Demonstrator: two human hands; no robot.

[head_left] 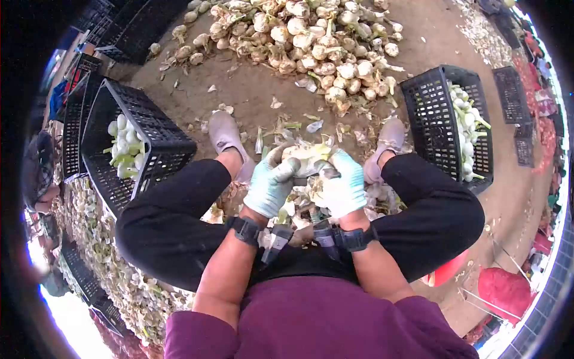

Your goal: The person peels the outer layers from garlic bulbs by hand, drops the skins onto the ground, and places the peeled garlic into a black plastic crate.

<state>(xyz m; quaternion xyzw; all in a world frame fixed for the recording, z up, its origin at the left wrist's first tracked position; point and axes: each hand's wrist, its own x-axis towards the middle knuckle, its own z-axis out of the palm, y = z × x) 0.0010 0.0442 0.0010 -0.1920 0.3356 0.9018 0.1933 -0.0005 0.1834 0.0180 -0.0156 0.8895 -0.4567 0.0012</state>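
Both my hands wear pale gloves with darkened fingertips and meet between my knees. A garlic bulb (308, 155) with loose papery skin and a greenish stem is held between them. My left hand (270, 184) grips it from the left, with its thumb pressed against the near side. From the right, my right hand (342, 186) closes on the same bulb, its fingers partly hidden behind it. Peeled skins and stem scraps (287, 206) lie on the ground below my hands. Dark straps with small devices sit on both wrists.
A big heap of unpeeled garlic (311, 42) lies ahead. To the left, a tilted black crate (158, 128) holds peeled white bulbs; another black crate (427, 110) with peeled bulbs stands at right. Skins (113, 251) cover the floor at left. Part of another person shows at the far left edge.
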